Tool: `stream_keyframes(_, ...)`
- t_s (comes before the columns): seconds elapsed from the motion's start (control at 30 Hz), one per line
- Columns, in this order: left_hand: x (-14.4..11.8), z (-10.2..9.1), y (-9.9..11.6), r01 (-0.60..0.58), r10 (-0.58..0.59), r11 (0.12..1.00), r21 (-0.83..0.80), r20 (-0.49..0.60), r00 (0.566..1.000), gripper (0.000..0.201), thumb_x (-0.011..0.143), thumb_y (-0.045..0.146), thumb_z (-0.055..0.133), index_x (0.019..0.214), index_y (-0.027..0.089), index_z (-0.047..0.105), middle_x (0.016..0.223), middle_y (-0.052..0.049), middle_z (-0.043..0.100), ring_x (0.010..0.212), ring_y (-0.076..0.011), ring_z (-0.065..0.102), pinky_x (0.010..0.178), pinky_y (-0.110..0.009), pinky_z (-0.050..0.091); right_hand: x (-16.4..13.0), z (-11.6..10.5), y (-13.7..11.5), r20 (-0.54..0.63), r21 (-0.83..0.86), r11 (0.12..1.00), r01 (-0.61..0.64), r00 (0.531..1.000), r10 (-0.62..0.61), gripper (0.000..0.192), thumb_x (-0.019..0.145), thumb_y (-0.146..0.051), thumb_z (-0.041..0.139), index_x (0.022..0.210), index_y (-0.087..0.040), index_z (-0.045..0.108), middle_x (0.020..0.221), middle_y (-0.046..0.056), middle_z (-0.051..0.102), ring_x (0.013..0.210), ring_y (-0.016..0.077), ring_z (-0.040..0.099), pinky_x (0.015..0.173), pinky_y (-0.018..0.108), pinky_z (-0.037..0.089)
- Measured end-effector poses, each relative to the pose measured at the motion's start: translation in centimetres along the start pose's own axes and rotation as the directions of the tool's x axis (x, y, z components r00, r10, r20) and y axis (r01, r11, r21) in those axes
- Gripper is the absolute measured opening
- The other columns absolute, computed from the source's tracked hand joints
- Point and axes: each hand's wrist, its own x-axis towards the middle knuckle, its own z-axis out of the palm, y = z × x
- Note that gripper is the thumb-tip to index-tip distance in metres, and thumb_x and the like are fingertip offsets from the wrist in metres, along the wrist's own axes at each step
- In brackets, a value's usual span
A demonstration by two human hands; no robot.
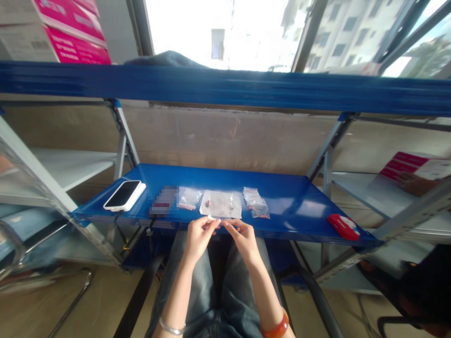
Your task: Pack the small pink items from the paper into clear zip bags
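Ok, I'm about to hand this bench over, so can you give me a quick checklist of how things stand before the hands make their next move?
1. Left hand and right hand meet at their fingertips at the near edge of the blue metal shelf: ok.
2. Anything pinched between them: cannot tell, too small.
3. Large clear plastic bag with small red pieces lies flat just beyond the hands: ok.
4. Two smaller clear bags, one to the left and one to the right, lie apart from it: ok.
5. White-cased phone lies near the shelf's left end, close to the front edge: ok.
6. Flat red object sits at the shelf's right front corner: not ok.
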Motion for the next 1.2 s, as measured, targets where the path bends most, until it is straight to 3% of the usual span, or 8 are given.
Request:
stream_keyframes(0.27,1.6,-2.7,-1.9,0.114,-0.117,0.993,-0.028,-0.137,0.984,0.034,0.070,0.044,0.066,0.084,0.013,0.071,0.074,-0.008,0.073,0.052,-0.0161,0.062,0.054,-0.027,0.050,2.4,2.7,1.0,0.063,-0.037,0.995,0.089,0.994,-0.086,0.024,0.077,-0.039,0.059,0.079,-0.020,0.073,0.082,0.006,0.072,0.083,0.0226,0.064,0.079,0.034,0.044)
stream_keyframes(0.4,3.9,-4.0,-2.8,0.133,-0.102,0.988,0.082,-0.311,0.945,0.037,0.066,0.046,0.067,0.085,0.014,0.066,0.075,-0.008,0.072,0.055,-0.0186,0.063,0.050,-0.026,0.046,5.0,5.0,1.1,0.015,-0.290,0.954,0.079,0.997,-0.078,0.023,0.077,-0.036,0.058,0.078,-0.019,0.073,0.084,0.008,0.071,0.085,0.0240,0.063,0.080,0.035,0.043)
stream_keyframes(0.53,6.4,-5.2,-2.4,0.215,-0.021,0.887,0.409,-0.429,0.903,0.036,0.069,0.043,0.064,0.098,0.022,0.061,0.082,-0.006,0.073,0.080,-0.0252,0.067,0.062,-0.029,0.045,7.8,7.4,0.3,-0.014,-0.585,0.809,0.049,0.997,-0.070,0.023,0.078,-0.034,0.056,0.079,-0.019,0.074,0.093,0.011,0.068,0.096,0.0284,0.057,0.085,0.041,0.037)
stream_keyframes(0.63,7.8,-5.5,-2.6,0.303,-0.027,0.755,0.582,-0.434,0.901,0.034,0.074,0.039,0.060,0.105,0.025,0.058,0.092,-0.005,0.072,0.091,-0.0279,0.064,0.065,-0.031,0.044,9.1,9.2,0.3,-0.010,-0.727,0.686,0.033,0.998,-0.059,0.023,0.080,-0.032,0.054,0.081,-0.019,0.073,0.099,0.013,0.066,0.101,0.0303,0.053,0.086,0.042,0.034)
stream_keyframes(0.83,8.5,-5.0,-4.4,0.396,-0.069,0.604,0.692,-0.450,0.890,0.034,0.078,0.030,0.053,0.112,0.026,0.056,0.097,-0.009,0.070,0.097,-0.0309,0.060,0.068,-0.036,0.043,9.2,11.6,1.3,0.029,-0.871,0.483,0.091,0.990,-0.135,0.023,0.082,-0.026,0.052,0.090,-0.014,0.069,0.099,0.016,0.062,0.100,0.0300,0.049,0.084,0.041,0.032)
stream_keyframes(0.9,8.3,-4.8,-4.8,0.385,-0.044,0.565,0.730,-0.439,0.897,0.032,0.078,0.028,0.052,0.109,0.025,0.058,0.102,-0.010,0.067,0.100,-0.0317,0.058,0.068,-0.036,0.043,8.9,12.0,1.4,0.054,-0.876,0.466,0.121,0.986,-0.156,0.024,0.083,-0.026,0.050,0.095,-0.015,0.067,0.101,0.015,0.061,0.101,0.0296,0.048,0.084,0.040,0.032)
stream_keyframes(1.03,8.2,-4.6,-4.9,0.369,0.001,0.514,0.775,-0.431,0.902,0.023,0.077,0.026,0.053,0.097,0.025,0.064,0.112,-0.010,0.059,0.102,-0.0313,0.054,0.064,-0.034,0.042,8.3,12.3,1.5,0.141,-0.875,0.449,0.181,0.983,-0.120,0.029,0.087,-0.023,0.042,0.083,-0.016,0.070,0.102,0.015,0.060,0.103,0.0295,0.046,0.085,0.041,0.029)
stream_keyframes(1.2,8.7,-4.3,-4.4,0.333,0.071,0.448,0.830,-0.404,0.912,0.024,0.075,0.017,0.055,0.095,0.023,0.067,0.112,-0.009,0.058,0.102,-0.0295,0.052,0.072,-0.034,0.041,8.2,11.7,1.9,0.060,-0.824,0.547,0.151,0.982,-0.180,0.028,0.086,-0.019,0.042,0.094,-0.019,0.069,0.105,0.013,0.060,0.104,0.0277,0.047,0.088,0.040,0.027)
